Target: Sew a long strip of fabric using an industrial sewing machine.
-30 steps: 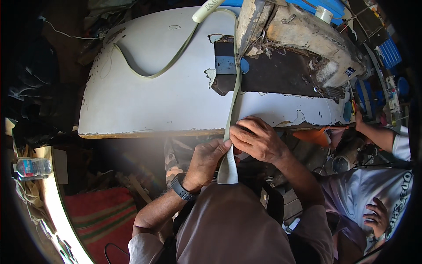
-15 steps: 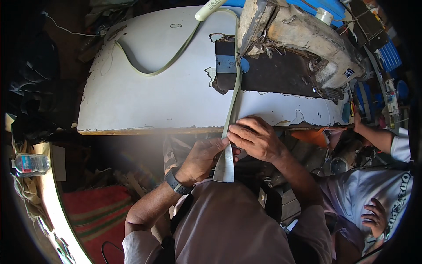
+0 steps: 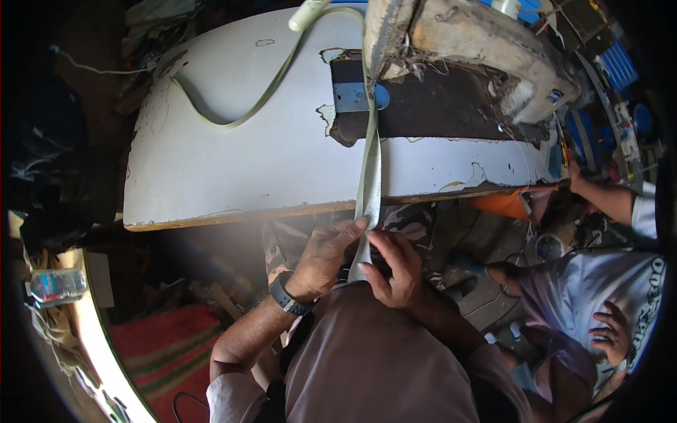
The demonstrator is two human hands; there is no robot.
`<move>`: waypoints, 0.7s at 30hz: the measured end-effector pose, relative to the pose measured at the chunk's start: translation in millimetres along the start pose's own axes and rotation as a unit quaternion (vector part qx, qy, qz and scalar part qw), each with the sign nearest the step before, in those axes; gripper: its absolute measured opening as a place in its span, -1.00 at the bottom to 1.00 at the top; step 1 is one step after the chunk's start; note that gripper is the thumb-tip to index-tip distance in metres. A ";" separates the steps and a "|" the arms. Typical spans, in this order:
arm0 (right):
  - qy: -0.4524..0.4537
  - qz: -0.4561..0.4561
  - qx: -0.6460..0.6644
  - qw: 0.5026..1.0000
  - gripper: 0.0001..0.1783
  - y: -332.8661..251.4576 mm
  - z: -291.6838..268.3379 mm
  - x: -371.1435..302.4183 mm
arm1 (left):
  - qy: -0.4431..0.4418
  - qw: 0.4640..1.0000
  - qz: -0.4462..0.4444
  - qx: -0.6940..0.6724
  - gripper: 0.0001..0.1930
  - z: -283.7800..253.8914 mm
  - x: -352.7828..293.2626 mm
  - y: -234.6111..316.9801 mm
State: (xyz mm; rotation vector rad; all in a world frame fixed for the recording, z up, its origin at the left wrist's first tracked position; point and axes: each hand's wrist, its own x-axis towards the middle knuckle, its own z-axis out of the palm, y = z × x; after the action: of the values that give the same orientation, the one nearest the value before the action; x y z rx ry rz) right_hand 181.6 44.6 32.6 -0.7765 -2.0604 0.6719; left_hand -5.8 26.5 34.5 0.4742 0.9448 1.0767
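Observation:
A long, pale green-grey fabric strip (image 3: 371, 166) runs from under the head of a worn sewing machine (image 3: 469, 42) over the table's front edge to my hands. My left hand (image 3: 324, 255), with a dark watch on its wrist, pinches the strip just off that edge, thumb on top. Close on the right, my right hand (image 3: 400, 273) has its thumb and index fingertip against the strip a little lower down; its other fingers are partly hidden. Between the machine and my hands the strip is twisted and partly folded. Its lower end widens near my shirt.
The white sewing table (image 3: 233, 162) has chipped edges. Another stretch of strip curls across its left side, beside a pale rod (image 3: 308, 14). At the right sits another person (image 3: 592, 296), one hand at the table's corner. A plastic bottle (image 3: 58, 287) lies far left.
Both hands have moved lower, away from the table edge. My right hand has slid down the strip, its thumb now lower. The strip shows more of its folded width above my fingers.

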 end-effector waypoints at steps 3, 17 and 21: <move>0.106 0.078 0.032 0.991 -0.40 -8.5 18.7 -12.1 | 0.021 1.000 -0.002 -0.013 -0.61 12.2 -2.8 -2.7; 0.103 0.125 -0.009 0.987 -0.56 -35.2 -8.7 -1.0 | 0.028 0.999 0.025 0.002 -0.65 13.9 -4.5 -13.7; 0.099 0.097 -0.007 0.990 -0.58 -30.2 -10.2 -5.0 | 0.007 0.999 0.044 -0.015 -0.63 20.3 -4.3 -13.4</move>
State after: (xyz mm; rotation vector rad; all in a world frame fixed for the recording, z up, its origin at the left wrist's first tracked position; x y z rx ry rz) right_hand 183.7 22.7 56.2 -1.0199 -1.8260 0.6600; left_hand 17.6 19.0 37.5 0.4882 0.9267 1.1739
